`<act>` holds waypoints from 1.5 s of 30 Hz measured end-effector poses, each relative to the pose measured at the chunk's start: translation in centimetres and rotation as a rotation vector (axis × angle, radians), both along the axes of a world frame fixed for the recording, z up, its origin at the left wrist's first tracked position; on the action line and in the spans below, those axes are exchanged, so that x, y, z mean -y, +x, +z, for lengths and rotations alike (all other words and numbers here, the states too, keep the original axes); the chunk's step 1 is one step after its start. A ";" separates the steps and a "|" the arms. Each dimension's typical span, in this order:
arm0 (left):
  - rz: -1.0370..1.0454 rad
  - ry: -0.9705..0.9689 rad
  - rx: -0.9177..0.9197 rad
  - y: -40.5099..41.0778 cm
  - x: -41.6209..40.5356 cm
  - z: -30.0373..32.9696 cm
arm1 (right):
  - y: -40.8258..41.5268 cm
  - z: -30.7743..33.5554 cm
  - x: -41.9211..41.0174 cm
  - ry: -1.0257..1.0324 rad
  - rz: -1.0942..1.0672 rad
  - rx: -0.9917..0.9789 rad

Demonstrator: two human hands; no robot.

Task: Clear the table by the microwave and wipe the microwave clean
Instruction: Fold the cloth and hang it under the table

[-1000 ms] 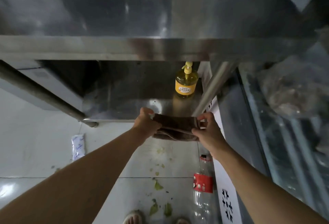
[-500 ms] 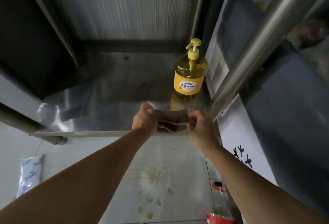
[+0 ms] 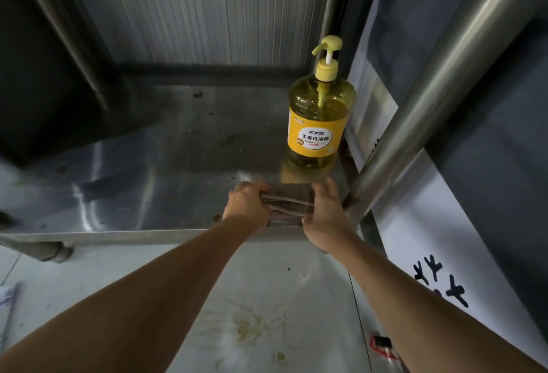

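Note:
A folded brown cloth [image 3: 287,205] lies at the front edge of a low stainless-steel shelf [image 3: 142,195]. My left hand [image 3: 247,206] grips its left end. My right hand [image 3: 324,212] grips its right end, fingers curled over the top. A yellow pump bottle of dish soap [image 3: 320,117] stands upright just behind the cloth, near the shelf's right side. The microwave is not in view.
A thick steel table leg [image 3: 427,100] slants up at the right, close to my right hand. A corrugated metal wall [image 3: 207,17] backs the shelf. The tiled floor [image 3: 261,319] below carries food stains, a white packet [image 3: 7,301] at left and a plastic bottle [image 3: 385,346] at right.
The view has dropped and moved in under the tabletop toward the low shelf. Both hands keep hold of the cloth, which now sits on the shelf's front edge.

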State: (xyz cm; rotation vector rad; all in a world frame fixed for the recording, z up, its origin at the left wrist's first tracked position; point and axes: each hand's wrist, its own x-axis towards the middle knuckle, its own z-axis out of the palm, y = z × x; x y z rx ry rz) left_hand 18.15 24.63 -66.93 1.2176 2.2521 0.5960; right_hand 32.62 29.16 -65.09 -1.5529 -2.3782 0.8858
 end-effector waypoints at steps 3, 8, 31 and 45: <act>-0.112 -0.050 -0.131 0.6 0.8 0.2 | -0.1 -0.7 0.1 0.083 0.103 0.147; -0.317 -0.241 -0.241 1.3 1.9 0.6 | 0.3 -1.4 0.8 0.033 0.272 0.446; -0.345 -0.344 -0.113 2.8 13.3 31.5 | 4.1 29.7 10.5 -0.169 0.252 0.342; -0.269 -0.331 -0.032 6.6 18.4 54.5 | 7.4 52.7 15.4 -0.164 0.216 0.337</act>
